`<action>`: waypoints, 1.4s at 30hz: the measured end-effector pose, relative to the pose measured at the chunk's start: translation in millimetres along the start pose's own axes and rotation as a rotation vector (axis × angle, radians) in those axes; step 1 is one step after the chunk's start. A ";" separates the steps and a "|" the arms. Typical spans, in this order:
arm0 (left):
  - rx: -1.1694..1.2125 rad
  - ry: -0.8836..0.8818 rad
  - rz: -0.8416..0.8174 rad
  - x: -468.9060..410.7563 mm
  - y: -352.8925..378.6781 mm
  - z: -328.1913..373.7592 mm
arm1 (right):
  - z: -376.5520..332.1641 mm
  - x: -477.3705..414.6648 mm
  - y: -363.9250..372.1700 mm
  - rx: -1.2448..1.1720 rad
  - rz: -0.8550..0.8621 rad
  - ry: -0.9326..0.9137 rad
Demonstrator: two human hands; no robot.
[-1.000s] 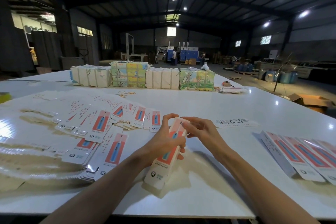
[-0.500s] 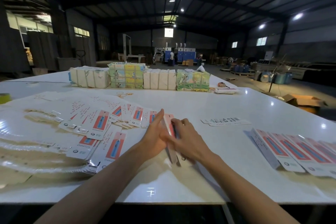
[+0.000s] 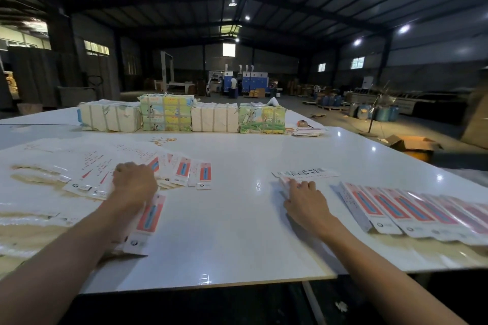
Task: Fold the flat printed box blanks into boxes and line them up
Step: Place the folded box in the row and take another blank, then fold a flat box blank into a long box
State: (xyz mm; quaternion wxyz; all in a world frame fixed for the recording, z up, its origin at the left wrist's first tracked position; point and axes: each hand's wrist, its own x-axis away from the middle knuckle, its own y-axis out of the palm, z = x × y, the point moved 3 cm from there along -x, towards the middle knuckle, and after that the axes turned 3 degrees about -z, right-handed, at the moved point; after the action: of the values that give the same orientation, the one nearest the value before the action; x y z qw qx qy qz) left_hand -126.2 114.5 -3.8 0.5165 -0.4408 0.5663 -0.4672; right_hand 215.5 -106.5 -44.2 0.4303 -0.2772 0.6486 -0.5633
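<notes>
L hand rests on fanned blanks, centre-left — grasp cannot tell. R hand grips folded box on counter, left of box row.

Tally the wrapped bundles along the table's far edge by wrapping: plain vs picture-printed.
plain bundles: 2
printed bundles: 2
Total: 4
</notes>
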 end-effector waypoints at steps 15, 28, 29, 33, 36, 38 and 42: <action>0.081 -0.043 -0.003 -10.5 1.2 -26.5 | 96.4 16.1 -6.1 0.492 -0.003 0.287; 1.081 0.276 -0.295 33.9 -17.7 58.9 | -2.4 -27.1 -28.0 -0.046 0.224 -0.050; 1.147 0.309 -0.335 38.8 -16.9 72.3 | -18.7 -31.1 -27.7 -0.209 0.223 -0.121; 1.383 0.418 -0.542 52.6 -4.9 123.4 | -71.0 -42.3 -23.4 -0.799 0.135 -0.307; 1.557 0.395 -0.668 57.3 14.9 144.9 | -88.2 -46.8 -13.4 -1.086 0.058 -0.356; 1.564 0.441 -0.721 61.6 26.7 149.8 | -84.7 -47.1 -6.1 -1.245 0.063 -0.328; 1.559 0.544 -0.696 64.0 39.4 152.6 | -74.7 -47.0 -2.6 -1.251 0.098 -0.301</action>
State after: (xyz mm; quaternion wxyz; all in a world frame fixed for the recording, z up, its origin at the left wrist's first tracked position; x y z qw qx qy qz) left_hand 20.3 47.2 -58.3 0.3460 0.0145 0.0250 -0.9378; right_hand 172.5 -30.5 -30.5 0.2988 -0.5217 0.7989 -0.0136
